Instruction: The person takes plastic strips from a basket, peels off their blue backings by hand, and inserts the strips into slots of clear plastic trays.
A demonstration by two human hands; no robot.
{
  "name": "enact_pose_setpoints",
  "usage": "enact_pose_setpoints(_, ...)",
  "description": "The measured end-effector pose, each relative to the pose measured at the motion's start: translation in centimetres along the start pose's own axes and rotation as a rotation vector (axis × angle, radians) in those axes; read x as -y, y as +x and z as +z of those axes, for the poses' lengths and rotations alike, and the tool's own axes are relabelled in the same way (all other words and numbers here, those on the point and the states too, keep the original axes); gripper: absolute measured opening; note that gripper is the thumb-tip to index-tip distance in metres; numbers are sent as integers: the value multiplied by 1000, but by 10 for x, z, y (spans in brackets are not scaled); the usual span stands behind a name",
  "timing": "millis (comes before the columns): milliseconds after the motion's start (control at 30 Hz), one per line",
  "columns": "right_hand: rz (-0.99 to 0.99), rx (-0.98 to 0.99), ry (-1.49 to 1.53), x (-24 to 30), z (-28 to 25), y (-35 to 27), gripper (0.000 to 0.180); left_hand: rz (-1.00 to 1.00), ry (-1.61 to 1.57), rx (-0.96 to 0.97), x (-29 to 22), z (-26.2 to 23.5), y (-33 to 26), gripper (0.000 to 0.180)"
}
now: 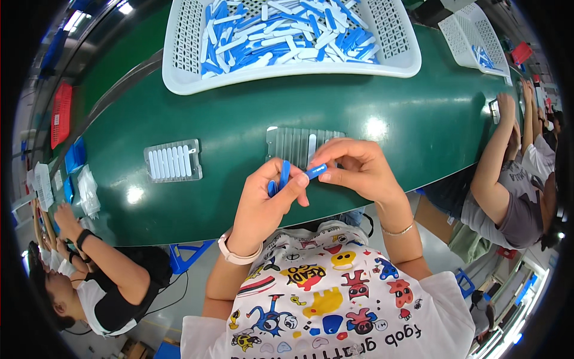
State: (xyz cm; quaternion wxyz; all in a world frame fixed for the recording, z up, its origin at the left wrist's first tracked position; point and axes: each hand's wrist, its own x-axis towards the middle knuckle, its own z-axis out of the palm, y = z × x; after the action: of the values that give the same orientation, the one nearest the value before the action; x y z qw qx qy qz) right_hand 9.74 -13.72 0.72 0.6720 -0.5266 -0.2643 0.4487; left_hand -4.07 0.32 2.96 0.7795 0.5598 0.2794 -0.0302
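Left fingers (293, 188) and right fingers (342, 176) hold blue pieces (285, 173) above green table (230, 119)

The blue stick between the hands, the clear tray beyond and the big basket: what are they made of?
Blue stick: probably plastic, evenly coloured apart from a pale patch, maybe shine. Tray: likely shiny plastic, since the green table shows through. Basket: seems moulded white plastic, smooth-looking, with neat rows of holes.

The single view, from the left fisheye of a head-worn pair, looks steeply down over the wearer's shirt (326, 302) and across the tabletop (227, 119) from its near edge. Left grip (260, 197) and right grip (362, 172) sit close, near mid-view; edges bow toward the rim.
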Motion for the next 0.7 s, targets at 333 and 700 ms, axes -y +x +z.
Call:
enact_pose_setpoints(333, -182, -349, -293, -6, 15, -4, 14, 82, -73, -91, 9, -4, -3, 21)
enact_pose_setpoints(700, -570, -180, -1488, -16, 35, -11, 19, -35, -367, -69, 8, -20, -9, 39)
